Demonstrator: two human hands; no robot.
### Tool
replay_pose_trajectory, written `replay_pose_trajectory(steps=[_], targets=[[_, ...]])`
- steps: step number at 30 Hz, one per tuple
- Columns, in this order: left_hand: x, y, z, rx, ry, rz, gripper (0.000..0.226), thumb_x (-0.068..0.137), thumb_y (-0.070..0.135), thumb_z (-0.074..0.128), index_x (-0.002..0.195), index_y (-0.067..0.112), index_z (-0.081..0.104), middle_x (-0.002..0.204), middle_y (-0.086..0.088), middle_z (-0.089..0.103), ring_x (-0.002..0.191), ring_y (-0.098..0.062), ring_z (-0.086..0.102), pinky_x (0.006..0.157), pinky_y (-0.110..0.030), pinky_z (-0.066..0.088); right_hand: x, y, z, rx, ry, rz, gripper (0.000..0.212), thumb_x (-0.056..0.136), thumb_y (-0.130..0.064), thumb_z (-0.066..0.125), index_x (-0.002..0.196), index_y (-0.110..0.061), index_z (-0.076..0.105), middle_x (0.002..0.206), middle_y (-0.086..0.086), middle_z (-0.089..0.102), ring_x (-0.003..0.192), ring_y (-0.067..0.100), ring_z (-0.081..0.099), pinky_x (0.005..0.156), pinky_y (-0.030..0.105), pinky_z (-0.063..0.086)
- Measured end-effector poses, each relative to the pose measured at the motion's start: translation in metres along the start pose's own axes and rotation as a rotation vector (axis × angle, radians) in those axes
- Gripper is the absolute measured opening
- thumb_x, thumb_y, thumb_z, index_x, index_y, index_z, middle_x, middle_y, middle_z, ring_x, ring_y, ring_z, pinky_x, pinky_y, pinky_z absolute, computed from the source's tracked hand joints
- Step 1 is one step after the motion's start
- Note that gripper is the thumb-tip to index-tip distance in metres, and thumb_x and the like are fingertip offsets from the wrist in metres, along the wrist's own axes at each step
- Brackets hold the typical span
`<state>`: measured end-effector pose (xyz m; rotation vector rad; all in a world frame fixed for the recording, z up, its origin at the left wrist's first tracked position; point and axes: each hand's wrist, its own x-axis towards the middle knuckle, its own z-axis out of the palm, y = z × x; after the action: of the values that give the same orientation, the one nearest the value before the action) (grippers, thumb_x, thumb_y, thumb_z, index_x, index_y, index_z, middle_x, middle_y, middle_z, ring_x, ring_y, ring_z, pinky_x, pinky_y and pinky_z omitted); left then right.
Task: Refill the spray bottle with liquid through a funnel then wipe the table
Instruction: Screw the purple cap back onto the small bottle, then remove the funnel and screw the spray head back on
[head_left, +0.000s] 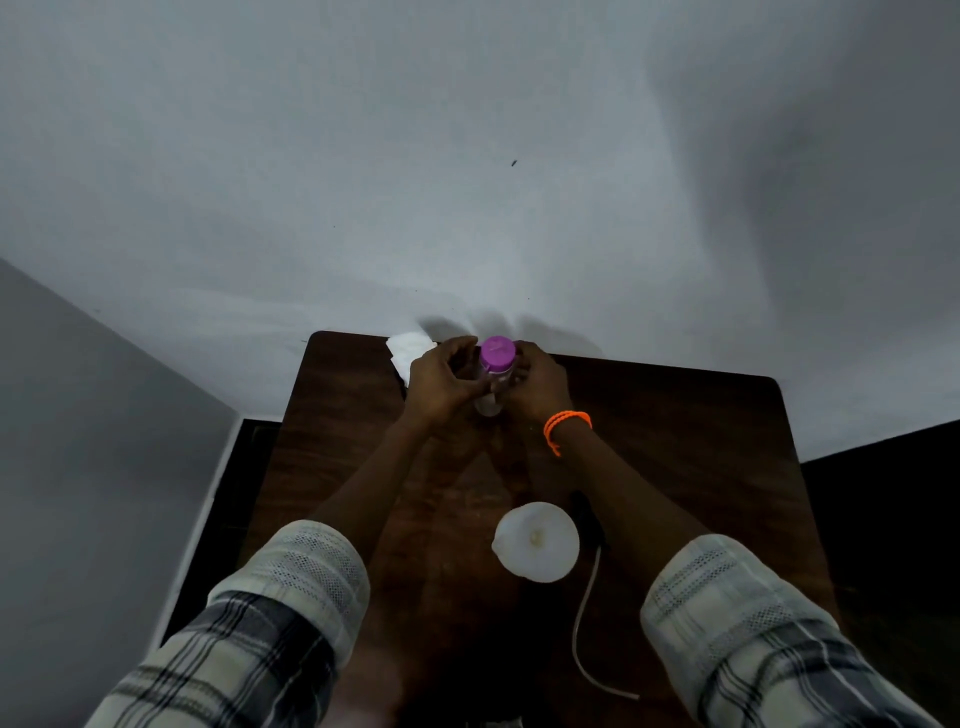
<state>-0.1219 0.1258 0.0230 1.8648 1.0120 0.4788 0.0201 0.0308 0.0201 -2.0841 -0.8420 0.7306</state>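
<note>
My left hand (441, 382) and right hand (535, 387) curl around one clear bottle (493, 387) with a purple cap (497, 353), upright near the table (675, 467)'s far edge. One white funnel (536, 540) sits nearer me, one white cloth (408, 349) at the far-left corner; open wood lies right.

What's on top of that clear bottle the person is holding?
A purple cap sits on top of the clear bottle, which the left hand and right hand grip from either side. The fingers cover most of the bottle's body, so any liquid inside cannot be seen.
</note>
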Motion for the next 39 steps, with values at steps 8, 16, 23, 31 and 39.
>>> replay_pose_trajectory(steps=[8,16,23,31,39], targets=[[-0.045,0.004,-0.002,-0.038,0.106,-0.038,0.056,0.074,0.013,0.089,0.126,0.012,0.068,0.109,0.008,0.068,0.099,-0.003,0.064,0.092,-0.014,0.050,-0.034,0.012,-0.022,0.039,-0.019,0.045,0.086,0.057,-0.005,0.095,0.135,-0.008,0.059,0.109,0.007,0.065,0.097,0.017,0.063,0.092,0.033,0.056],[-0.134,0.006,0.009,-0.251,0.010,-0.239,0.023,0.086,0.040,0.079,0.099,0.023,0.073,0.083,0.000,0.077,0.069,-0.014,0.074,0.061,-0.029,0.060,-0.103,0.034,-0.045,-0.018,0.092,-0.072,0.039,0.079,-0.026,0.086,0.113,-0.013,0.075,0.102,0.000,0.075,0.093,0.008,0.070,0.087,0.019,0.054],[-0.204,-0.002,0.026,-0.519,-0.064,-0.387,0.017,0.091,0.026,0.075,0.089,0.010,0.077,0.069,-0.018,0.071,0.053,-0.024,0.057,0.052,-0.031,0.048,-0.169,0.047,-0.072,-0.040,0.180,-0.124,0.012,0.086,-0.029,0.080,0.093,-0.019,0.081,0.086,-0.013,0.073,0.082,-0.002,0.067,0.074,0.003,0.045],[-0.226,0.003,0.031,-0.627,-0.116,-0.420,0.015,0.087,0.013,0.079,0.098,0.004,0.077,0.085,-0.027,0.073,0.066,-0.025,0.064,0.063,-0.034,0.055,-0.207,0.061,-0.072,0.153,0.111,0.033,0.008,0.087,-0.009,0.078,0.089,-0.017,0.079,0.078,-0.002,0.076,0.064,0.013,0.074,0.059,0.029,0.060],[-0.223,0.015,0.029,-0.798,-0.082,-0.556,0.015,0.086,0.003,0.075,0.101,-0.001,0.076,0.083,-0.022,0.071,0.065,-0.021,0.065,0.056,-0.028,0.056,-0.210,0.060,-0.064,0.336,0.136,0.138,0.012,0.085,0.002,0.077,0.093,-0.008,0.078,0.088,0.017,0.077,0.069,0.025,0.075,0.064,0.034,0.063]])
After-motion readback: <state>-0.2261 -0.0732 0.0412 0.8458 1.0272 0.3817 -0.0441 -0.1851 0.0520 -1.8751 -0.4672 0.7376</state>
